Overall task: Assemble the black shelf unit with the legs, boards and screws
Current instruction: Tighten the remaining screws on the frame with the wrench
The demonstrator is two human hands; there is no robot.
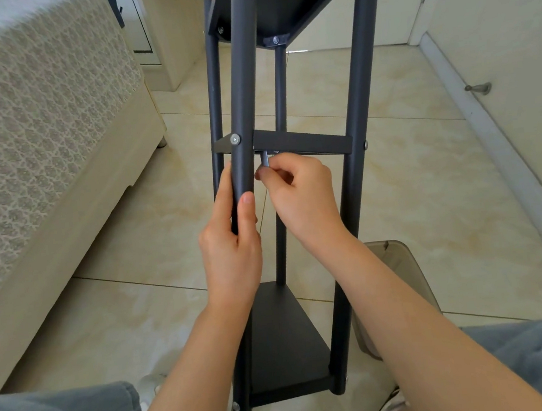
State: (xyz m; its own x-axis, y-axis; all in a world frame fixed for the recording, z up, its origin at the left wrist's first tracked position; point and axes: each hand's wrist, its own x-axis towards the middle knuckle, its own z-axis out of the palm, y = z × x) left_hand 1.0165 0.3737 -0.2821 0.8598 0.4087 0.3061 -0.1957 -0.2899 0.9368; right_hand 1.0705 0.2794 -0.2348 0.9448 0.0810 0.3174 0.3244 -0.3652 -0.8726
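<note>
Three boards already sit between the four legs of the black shelf unit (355, 97), which stands on the tiled floor (443, 188) just in front of the person's knees, with a bed (40, 128) on the left. The step in hand looks like tightening a fixing under the middle board (303, 143). The left hand (231, 255) grips the near left leg (240, 75) just below that board, fingers (225, 190) curled round the tube and thumb laid up its front, apparently to steady the frame. The right hand (302, 195) has its fingers curled in, pinching a small grey metal key (264, 160), probably a hex key, whose tip points up to the underside of the middle board beside that leg. Whether the tip is seated in a screw head cannot be told, as the board's edge hides it. A silver screw (235, 139) shows in the leg at board height, and the top board (280, 2) and bottom board (282, 336) appear fastened. The next move likely calls for short turns of the key in a cramped gap, with the left hand bracing the leg against twisting.
</note>
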